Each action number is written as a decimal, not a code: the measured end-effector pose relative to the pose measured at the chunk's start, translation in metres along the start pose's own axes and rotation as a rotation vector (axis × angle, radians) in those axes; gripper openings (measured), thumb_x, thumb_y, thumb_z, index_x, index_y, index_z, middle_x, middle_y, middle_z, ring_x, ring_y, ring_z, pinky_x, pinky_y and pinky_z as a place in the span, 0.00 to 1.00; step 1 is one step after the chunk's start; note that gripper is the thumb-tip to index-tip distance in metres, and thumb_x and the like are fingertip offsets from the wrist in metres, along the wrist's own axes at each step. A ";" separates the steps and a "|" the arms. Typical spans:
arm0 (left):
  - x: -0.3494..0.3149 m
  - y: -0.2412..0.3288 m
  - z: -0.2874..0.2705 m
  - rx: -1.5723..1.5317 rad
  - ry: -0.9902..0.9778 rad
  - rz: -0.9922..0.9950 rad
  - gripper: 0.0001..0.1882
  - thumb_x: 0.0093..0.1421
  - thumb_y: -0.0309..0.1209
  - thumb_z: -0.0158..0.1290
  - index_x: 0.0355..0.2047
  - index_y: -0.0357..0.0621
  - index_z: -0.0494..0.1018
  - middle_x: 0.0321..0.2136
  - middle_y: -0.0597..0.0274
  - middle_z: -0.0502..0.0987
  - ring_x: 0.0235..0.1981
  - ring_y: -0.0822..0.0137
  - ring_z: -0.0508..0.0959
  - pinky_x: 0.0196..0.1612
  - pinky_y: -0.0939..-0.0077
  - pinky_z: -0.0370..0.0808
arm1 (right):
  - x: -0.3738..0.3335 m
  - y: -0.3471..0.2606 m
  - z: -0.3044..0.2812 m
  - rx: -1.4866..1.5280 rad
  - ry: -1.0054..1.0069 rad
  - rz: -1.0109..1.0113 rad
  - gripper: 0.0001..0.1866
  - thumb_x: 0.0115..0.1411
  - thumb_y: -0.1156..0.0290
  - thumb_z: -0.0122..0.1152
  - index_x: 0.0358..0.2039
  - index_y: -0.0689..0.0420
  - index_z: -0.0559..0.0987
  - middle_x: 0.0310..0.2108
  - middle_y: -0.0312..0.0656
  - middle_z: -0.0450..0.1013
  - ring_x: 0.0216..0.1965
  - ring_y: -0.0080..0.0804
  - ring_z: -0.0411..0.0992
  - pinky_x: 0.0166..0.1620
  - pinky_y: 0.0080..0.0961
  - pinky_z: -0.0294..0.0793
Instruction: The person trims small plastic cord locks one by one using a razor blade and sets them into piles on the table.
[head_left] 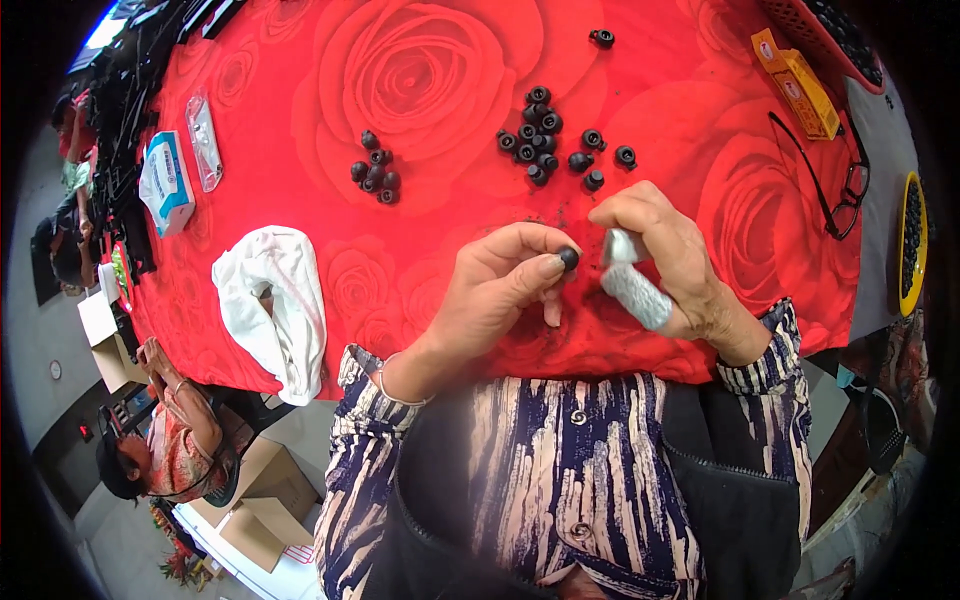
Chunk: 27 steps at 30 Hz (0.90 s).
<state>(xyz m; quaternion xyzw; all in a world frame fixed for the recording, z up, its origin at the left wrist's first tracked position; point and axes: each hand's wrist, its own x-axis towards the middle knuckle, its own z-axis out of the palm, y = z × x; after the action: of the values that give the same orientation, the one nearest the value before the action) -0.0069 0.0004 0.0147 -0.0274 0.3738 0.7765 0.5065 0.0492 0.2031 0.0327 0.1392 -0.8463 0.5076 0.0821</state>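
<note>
Between the thumb and forefinger of my left hand (508, 278) is a small round black part (568, 259), pinched above the red cloth. Just to its right, my right hand (665, 262) is closed, its fingers curled toward the thumb. A silver-grey wrapping (640, 297) covers that thumb. A pale silvery piece (622, 247) shows between thumb and forefinger; whether it is a tool or another finger wrapping, I cannot make out. Beyond my hands lies a loose group of black parts (527, 152), several with round openings. A smaller cluster of similar parts (371, 178) lies farther left.
A red rose-patterned cloth (410, 60) covers the table. On the left are a crumpled white cloth (305, 330), a tissue pack (167, 185) and a clear plastic packet (204, 140). To the right are eyeglasses (845, 205), an orange box (797, 85) and a yellow-rimmed tray (908, 290). Another person (170, 440) sits at left.
</note>
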 end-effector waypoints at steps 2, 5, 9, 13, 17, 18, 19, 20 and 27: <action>0.000 0.000 0.000 0.014 0.000 -0.004 0.10 0.63 0.27 0.50 0.42 0.33 0.71 0.30 0.63 0.74 0.24 0.75 0.74 0.27 0.81 0.76 | -0.003 0.003 0.003 -0.019 -0.008 0.023 0.21 0.49 0.75 0.63 0.44 0.62 0.69 0.31 0.47 0.68 0.30 0.43 0.71 0.32 0.33 0.71; -0.001 0.001 0.000 0.025 -0.005 -0.017 0.11 0.63 0.27 0.50 0.42 0.33 0.71 0.30 0.62 0.74 0.25 0.76 0.73 0.27 0.81 0.76 | -0.004 0.003 0.005 -0.037 0.003 0.079 0.19 0.51 0.75 0.61 0.44 0.62 0.69 0.30 0.47 0.68 0.30 0.42 0.71 0.32 0.33 0.71; 0.001 0.002 0.000 0.004 -0.043 -0.055 0.11 0.63 0.28 0.50 0.43 0.33 0.70 0.31 0.62 0.74 0.27 0.76 0.72 0.27 0.81 0.76 | -0.004 0.000 0.002 -0.067 -0.023 0.094 0.17 0.51 0.73 0.61 0.42 0.62 0.71 0.28 0.45 0.68 0.27 0.41 0.71 0.29 0.32 0.71; 0.000 0.002 -0.001 -0.016 -0.031 -0.052 0.11 0.63 0.28 0.50 0.43 0.33 0.70 0.31 0.62 0.73 0.27 0.76 0.72 0.28 0.80 0.77 | -0.002 0.004 0.007 -0.100 -0.005 0.030 0.18 0.50 0.72 0.62 0.41 0.62 0.72 0.27 0.44 0.67 0.26 0.40 0.70 0.27 0.33 0.70; 0.001 0.000 -0.002 -0.016 -0.040 -0.058 0.11 0.63 0.28 0.49 0.43 0.33 0.69 0.31 0.61 0.73 0.27 0.76 0.72 0.28 0.80 0.77 | -0.004 0.003 0.003 -0.102 -0.068 0.035 0.21 0.49 0.78 0.62 0.45 0.65 0.71 0.28 0.47 0.69 0.26 0.41 0.70 0.29 0.31 0.69; 0.001 0.000 -0.002 -0.019 -0.046 -0.064 0.11 0.63 0.28 0.49 0.43 0.33 0.69 0.31 0.61 0.73 0.27 0.76 0.72 0.28 0.80 0.77 | -0.004 0.003 0.003 -0.105 -0.065 0.029 0.21 0.48 0.78 0.62 0.44 0.65 0.71 0.28 0.47 0.69 0.26 0.41 0.70 0.29 0.31 0.69; 0.002 0.000 -0.003 -0.019 -0.045 -0.065 0.11 0.63 0.28 0.49 0.43 0.33 0.69 0.31 0.61 0.73 0.27 0.76 0.72 0.28 0.80 0.77 | -0.003 0.003 0.003 -0.105 -0.063 0.020 0.21 0.48 0.78 0.62 0.44 0.65 0.71 0.28 0.47 0.68 0.26 0.41 0.70 0.28 0.31 0.69; 0.002 -0.001 -0.004 -0.024 -0.049 -0.065 0.11 0.64 0.28 0.48 0.44 0.33 0.69 0.31 0.61 0.73 0.28 0.76 0.71 0.28 0.80 0.77 | -0.004 0.004 0.004 -0.104 -0.063 0.020 0.21 0.48 0.78 0.62 0.44 0.65 0.71 0.28 0.47 0.68 0.26 0.41 0.70 0.28 0.31 0.69; 0.001 -0.001 -0.003 -0.013 -0.059 -0.086 0.12 0.65 0.29 0.46 0.45 0.34 0.67 0.30 0.63 0.71 0.28 0.77 0.70 0.29 0.79 0.76 | -0.003 0.005 0.004 -0.098 -0.061 0.012 0.20 0.47 0.78 0.61 0.43 0.65 0.71 0.27 0.46 0.68 0.25 0.41 0.70 0.27 0.31 0.68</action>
<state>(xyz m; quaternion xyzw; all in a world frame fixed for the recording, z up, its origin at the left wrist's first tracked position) -0.0075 -0.0002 0.0118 -0.0241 0.3521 0.7568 0.5501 0.0509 0.2020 0.0253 0.1451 -0.8730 0.4618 0.0600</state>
